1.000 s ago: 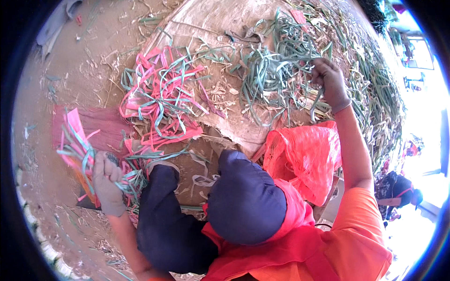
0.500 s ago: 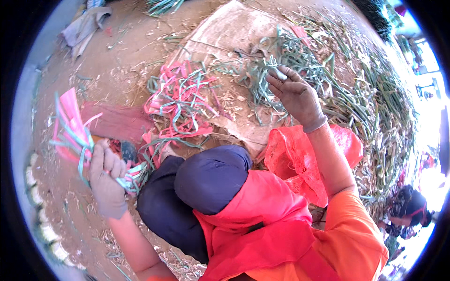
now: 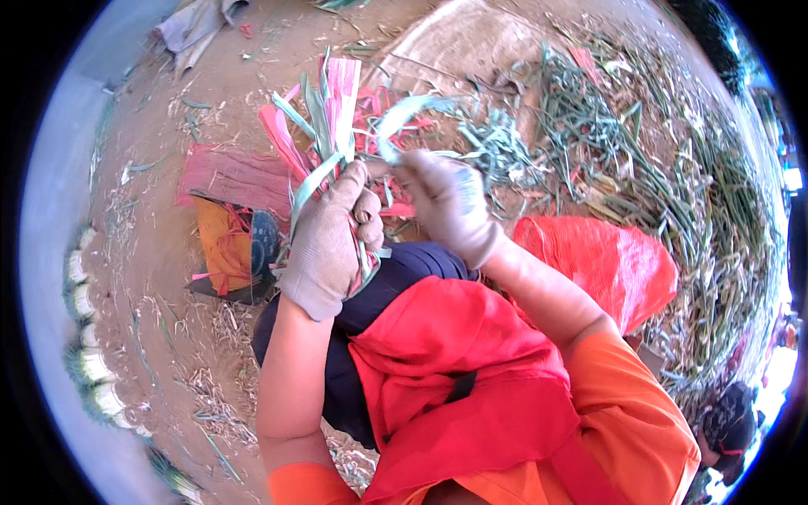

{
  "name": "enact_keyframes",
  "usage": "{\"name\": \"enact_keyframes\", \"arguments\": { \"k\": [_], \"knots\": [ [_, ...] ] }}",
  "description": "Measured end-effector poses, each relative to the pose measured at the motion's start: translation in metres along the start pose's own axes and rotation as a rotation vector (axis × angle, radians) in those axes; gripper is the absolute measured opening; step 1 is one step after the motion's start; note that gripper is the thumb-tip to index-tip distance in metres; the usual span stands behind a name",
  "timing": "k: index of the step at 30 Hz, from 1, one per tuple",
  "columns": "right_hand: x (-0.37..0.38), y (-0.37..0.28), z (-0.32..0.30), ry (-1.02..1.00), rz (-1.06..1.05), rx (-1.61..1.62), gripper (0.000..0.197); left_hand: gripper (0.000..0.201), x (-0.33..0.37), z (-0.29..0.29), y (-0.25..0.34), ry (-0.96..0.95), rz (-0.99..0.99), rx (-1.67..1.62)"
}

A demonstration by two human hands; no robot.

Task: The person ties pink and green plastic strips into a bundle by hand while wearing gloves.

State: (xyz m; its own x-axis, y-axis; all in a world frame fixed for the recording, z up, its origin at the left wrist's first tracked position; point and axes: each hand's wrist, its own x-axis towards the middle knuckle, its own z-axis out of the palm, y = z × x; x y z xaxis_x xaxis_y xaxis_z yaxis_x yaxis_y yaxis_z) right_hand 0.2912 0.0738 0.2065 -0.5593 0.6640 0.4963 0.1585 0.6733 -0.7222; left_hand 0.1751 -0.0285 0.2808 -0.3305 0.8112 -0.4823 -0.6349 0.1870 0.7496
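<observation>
Apparently, right fingers [image 3: 421,175] snug round strip [image 3: 407,112].

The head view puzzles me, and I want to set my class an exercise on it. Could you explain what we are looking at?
There is no machine here, only a seated person's own hands, in greyish gloves. The view comes from the left of two wide fisheye cameras worn on the head, looking down, so straight edges bend toward the rim. Left in the picture is the person's left.

The left hand grips a bundle of pink and green strips. Close beside it, the right hand seems to pinch a green strip.

On the brown ground lie a pale sheet, loose green strips and, to the right, many long green leaves. A red bag is near the right forearm.
</observation>
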Motion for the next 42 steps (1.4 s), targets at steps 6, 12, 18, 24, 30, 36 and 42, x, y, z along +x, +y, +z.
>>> {"name": "enact_keyframes", "arguments": {
  "k": [6, 12, 18, 24, 30, 36, 42],
  "knots": [
    [-0.011, 0.001, -0.007, -0.161, -0.084, -0.237, 0.011, 0.016, 0.018, 0.008, -0.016, 0.088, 0.012, 0.176],
    [-0.021, 0.014, 0.006, -0.295, 0.133, -0.046, 0.017, 0.016, 0.020, 0.008, -0.017, 0.275, 0.143, 0.075],
    [-0.065, 0.133, 0.002, -0.465, 0.307, -0.250, 0.016, 0.017, 0.013, -0.050, 0.027, 0.071, 0.476, -0.084],
    [-0.098, 0.261, -0.059, -0.464, 0.517, -0.560, 0.020, 0.026, -0.039, -0.226, 0.112, -0.103, 0.768, 0.352],
    [-0.097, 0.307, -0.117, -0.370, 0.552, -0.666, 0.018, 0.034, -0.133, -0.310, 0.152, 0.530, 0.728, 0.916],
    [-0.078, 0.339, -0.163, -0.367, 0.717, -0.825, 0.023, 0.040, -0.250, -0.484, 0.215, 0.062, 0.671, 0.410],
    [-0.089, 0.370, -0.236, -0.282, 0.939, -0.973, 0.026, 0.027, -0.289, -0.478, 0.194, 1.331, 0.804, 0.275]
  ]
}}
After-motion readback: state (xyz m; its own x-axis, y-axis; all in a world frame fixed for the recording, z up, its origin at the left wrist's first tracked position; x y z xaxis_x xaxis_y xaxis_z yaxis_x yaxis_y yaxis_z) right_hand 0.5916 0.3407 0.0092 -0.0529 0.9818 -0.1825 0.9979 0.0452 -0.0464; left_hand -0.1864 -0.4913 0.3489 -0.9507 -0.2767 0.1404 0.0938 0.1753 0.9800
